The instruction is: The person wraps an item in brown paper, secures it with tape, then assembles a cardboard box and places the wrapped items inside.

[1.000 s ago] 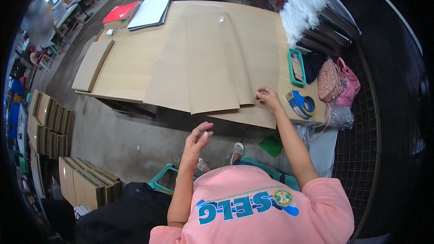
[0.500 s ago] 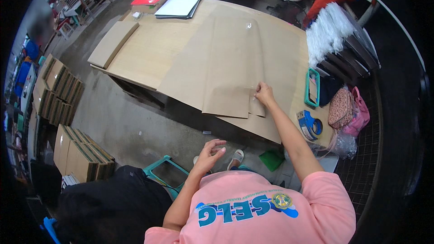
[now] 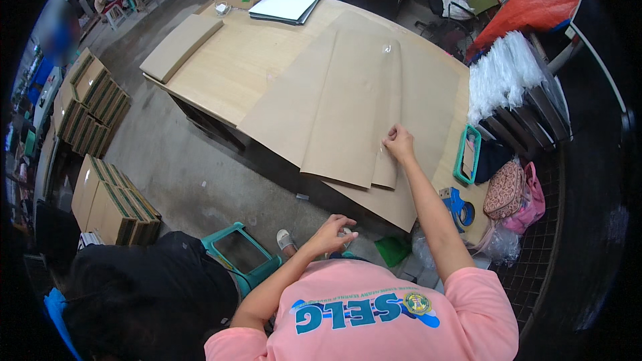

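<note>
Right hand point(image 3: 399, 144): pinched narrow over folded brown paper point(image 3: 351, 110), contents unclear | left hand point(image 3: 333, 235): loosely parted, palm hidden

Pink short-sleeved shirt point(image 3: 378, 344), teal lettering point(image 3: 315, 318), round emblem point(image 3: 417, 304); bare hands point(image 3: 400, 144).

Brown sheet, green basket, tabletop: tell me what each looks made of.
Sheet: probably kraft paper, matte brown; its edges are thin and it bends softly where folded over.
Basket: likely plastic, given its even, bright green colour and smooth rim.
Tabletop: pale wood or wood-look laminate with a smooth finish; which one, I can't tell.
</note>
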A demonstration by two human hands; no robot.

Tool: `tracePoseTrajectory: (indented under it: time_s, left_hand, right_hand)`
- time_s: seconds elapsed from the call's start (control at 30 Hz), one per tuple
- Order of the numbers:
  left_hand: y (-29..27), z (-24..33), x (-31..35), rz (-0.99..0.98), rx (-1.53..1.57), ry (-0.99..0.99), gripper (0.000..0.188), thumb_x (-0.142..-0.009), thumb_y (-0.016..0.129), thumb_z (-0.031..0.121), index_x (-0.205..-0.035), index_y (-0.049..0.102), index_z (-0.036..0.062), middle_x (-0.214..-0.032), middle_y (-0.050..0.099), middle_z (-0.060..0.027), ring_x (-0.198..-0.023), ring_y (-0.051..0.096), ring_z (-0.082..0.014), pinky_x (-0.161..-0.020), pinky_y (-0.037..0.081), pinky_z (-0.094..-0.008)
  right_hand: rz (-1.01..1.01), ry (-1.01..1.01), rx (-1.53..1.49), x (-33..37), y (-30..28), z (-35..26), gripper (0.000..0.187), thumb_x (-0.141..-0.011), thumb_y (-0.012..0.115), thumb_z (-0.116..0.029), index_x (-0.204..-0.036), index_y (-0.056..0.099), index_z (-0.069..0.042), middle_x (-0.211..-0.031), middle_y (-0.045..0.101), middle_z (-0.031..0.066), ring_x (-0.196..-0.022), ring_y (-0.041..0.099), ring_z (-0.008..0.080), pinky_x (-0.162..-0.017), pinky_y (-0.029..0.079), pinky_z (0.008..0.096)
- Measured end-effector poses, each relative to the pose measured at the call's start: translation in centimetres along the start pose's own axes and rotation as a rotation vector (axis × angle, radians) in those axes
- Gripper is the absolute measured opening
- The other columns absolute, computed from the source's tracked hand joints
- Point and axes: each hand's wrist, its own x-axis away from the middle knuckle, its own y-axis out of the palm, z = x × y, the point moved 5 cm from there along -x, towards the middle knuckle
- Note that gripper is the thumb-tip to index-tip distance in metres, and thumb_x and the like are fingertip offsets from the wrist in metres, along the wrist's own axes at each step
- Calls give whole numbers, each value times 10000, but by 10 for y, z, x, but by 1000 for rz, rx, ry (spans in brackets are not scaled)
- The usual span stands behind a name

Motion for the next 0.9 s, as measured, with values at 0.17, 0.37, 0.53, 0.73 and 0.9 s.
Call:
tracePoseTrajectory:
  time_s: [0.17,0.37,0.53,0.73,0.9]
  left_hand:
    - [11,-5,-29,14,-143,92,497,-831,656,381,-1208,585,65,-1266,471,-226,-1128,527,-363,-961,442,-402]
    - [9,14,-47,52,-215,87,486,-829,664,352,-1208,578,60,-1235,496,-228,-1167,490,-379,-982,419,-416]
    - [3,46,-54,169,-569,123,529,-817,667,400,-1179,578,25,-1205,503,-240,-1158,493,-350,-1001,389,-456]
    - [25,2,-115,353,-893,227,924,-770,523,713,-1279,477,-56,-1162,566,-294,-1130,536,-405,-1015,381,-480]
    - [64,-4,-185,616,-445,-139,1068,-708,458,825,-1388,384,5,-1267,524,-285,-1173,518,-408,-996,411,-451]
  right_hand:
    - [-91,40,288,0,3,-20,403,-679,779,-220,-962,535,-70,-896,671,148,-900,644,344,-727,505,439]
    - [-157,72,291,6,-30,4,490,-698,801,-316,-1013,534,-52,-894,658,123,-838,643,281,-703,515,393]
    - [-408,191,-339,15,-31,67,493,-733,784,-308,-1076,539,-52,-918,627,73,-801,595,168,-628,503,321]
    - [-368,432,-827,23,19,45,486,-917,569,-322,-1311,473,-54,-1091,594,46,-935,565,175,-733,484,325]
    - [-473,327,-608,15,1,69,591,-835,669,-283,-1327,459,-31,-1299,498,98,-1221,439,237,-911,420,421]
